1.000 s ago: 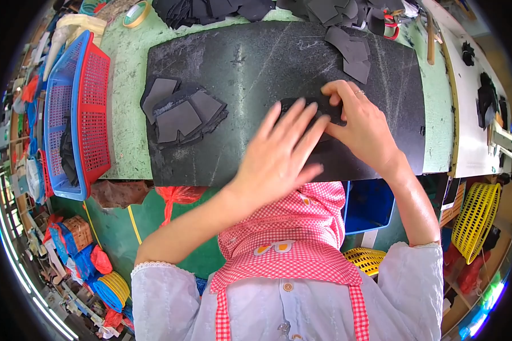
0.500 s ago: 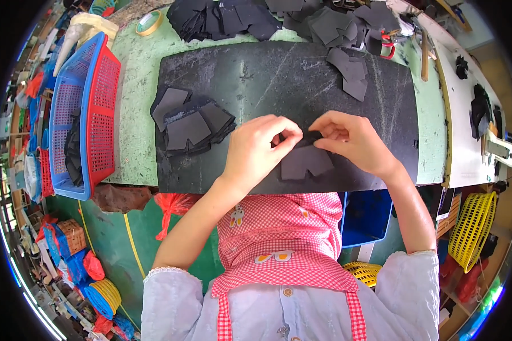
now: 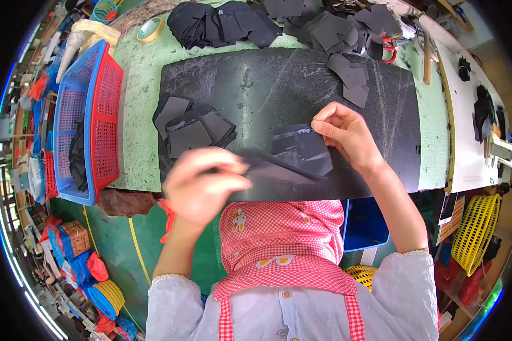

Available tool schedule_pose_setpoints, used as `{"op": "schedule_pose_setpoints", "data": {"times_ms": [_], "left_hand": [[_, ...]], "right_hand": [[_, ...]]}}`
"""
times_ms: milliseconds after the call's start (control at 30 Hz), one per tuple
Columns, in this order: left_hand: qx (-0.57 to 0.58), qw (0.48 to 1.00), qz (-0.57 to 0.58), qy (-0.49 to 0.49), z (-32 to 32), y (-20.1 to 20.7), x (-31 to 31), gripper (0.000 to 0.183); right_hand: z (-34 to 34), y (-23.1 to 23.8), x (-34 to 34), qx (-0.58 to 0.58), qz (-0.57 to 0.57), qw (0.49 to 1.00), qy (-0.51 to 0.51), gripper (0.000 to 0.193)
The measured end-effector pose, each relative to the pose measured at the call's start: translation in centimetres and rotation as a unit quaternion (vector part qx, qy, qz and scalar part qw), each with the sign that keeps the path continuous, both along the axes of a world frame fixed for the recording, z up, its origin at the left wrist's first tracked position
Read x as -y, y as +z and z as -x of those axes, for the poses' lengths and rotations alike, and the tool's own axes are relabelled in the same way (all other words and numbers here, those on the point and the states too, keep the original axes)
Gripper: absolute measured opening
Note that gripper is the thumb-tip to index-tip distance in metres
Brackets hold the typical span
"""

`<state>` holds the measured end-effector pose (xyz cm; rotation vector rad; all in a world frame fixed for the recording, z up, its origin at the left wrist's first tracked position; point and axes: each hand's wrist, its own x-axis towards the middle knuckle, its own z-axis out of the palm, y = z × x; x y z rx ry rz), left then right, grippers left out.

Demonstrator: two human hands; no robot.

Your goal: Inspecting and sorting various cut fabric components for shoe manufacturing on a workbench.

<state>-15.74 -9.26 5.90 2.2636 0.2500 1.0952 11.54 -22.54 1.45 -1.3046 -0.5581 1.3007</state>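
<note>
My right hand (image 3: 347, 136) pinches the upper right corner of a black cut fabric piece (image 3: 300, 148), which has a pale worn strip along its top edge. My left hand (image 3: 205, 181), smeared by motion, is left of it with thumb and fingers on the end of another flat dark grey piece (image 3: 276, 170). That second piece is tilted and blurred, slanting across the front of the first. Both are over the black work mat (image 3: 256, 74). Beyond my left hand lies a loose stack of similar dark pieces (image 3: 190, 136).
More dark pieces (image 3: 350, 79) lie at the mat's far right, with heaps (image 3: 222, 25) behind it. A red and blue basket (image 3: 105, 119) stands at left. Tape (image 3: 150, 29), red-handled scissors (image 3: 389, 51) and a wooden-handled tool (image 3: 426, 59) rest along the back.
My hands were close together over a notched grey piece. My left hand has swung left and nearer with one piece, while the right stays by the other, whose worn strip now shows.
</note>
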Motion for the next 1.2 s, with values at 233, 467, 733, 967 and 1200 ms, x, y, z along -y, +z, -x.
{"op": "schedule_pose_setpoints", "data": {"times_ms": [233,467,733,967,1200], "left_hand": [[-0.201,0.934,-0.091,0.28,3.6,-0.4,-6.4,0.022],[-0.228,0.968,-0.099,-0.041,-4.2,-2.6,0.1,0.032],[-0.173,0.983,-0.048,-0.047,-10.1,-3.0,4.4,0.04],[-0.03,0.98,0.16,-0.118,-18.0,-3.8,3.2,0.075],[-0.183,0.834,0.484,-0.191,-13.2,-0.6,-0.5,0.034]], "right_hand": [[-2.0,1.4,-1.6,0.599,-0.038,0.796,-0.077,0.03],[-6.9,-0.2,-2.7,0.738,-0.009,0.664,-0.116,0.018],[-8.8,0.5,-0.9,0.489,0.021,0.854,-0.176,0.011],[-6.1,4.3,0.7,0.377,-0.042,0.916,-0.132,0.012],[-2.6,5.5,1.5,0.43,-0.051,0.891,-0.137,0.018]]}}
